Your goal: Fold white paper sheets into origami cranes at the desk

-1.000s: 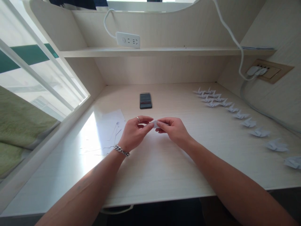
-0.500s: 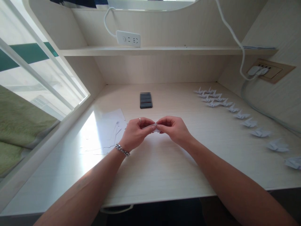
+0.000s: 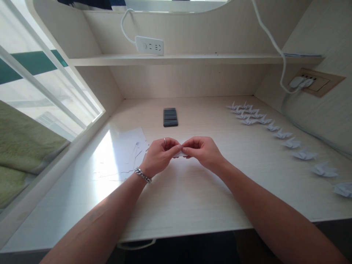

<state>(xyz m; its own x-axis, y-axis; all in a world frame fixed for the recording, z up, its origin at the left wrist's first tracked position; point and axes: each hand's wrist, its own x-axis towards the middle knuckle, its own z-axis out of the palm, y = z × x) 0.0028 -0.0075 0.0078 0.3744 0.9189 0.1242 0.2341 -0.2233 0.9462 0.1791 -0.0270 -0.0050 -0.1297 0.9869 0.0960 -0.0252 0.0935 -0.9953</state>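
Note:
Between my two hands, over the middle of the desk, is a small piece of folded white paper (image 3: 180, 154). My left hand (image 3: 161, 153), with a ring and a chain bracelet, pinches it from the left between thumb and fingers. From the right, my right hand (image 3: 201, 149) pinches it too, and the two thumb tips meet at its top. Most of the paper is hidden behind my fingers. Left of my left hand lie loose white paper sheets (image 3: 125, 148), partly in bright sunlight.
Several white paper cranes (image 3: 304, 154) run along the right side of the desk (image 3: 189, 205). A dark phone (image 3: 170, 117) lies beyond my hands. On the shelf (image 3: 187, 59) rests a white power strip (image 3: 150, 45). Plugs sit in a wall socket (image 3: 316, 82) at right.
The folded paper has shifted and tilted slightly between my fingertips, with more of it showing below the thumbs. My hands have hardly moved.

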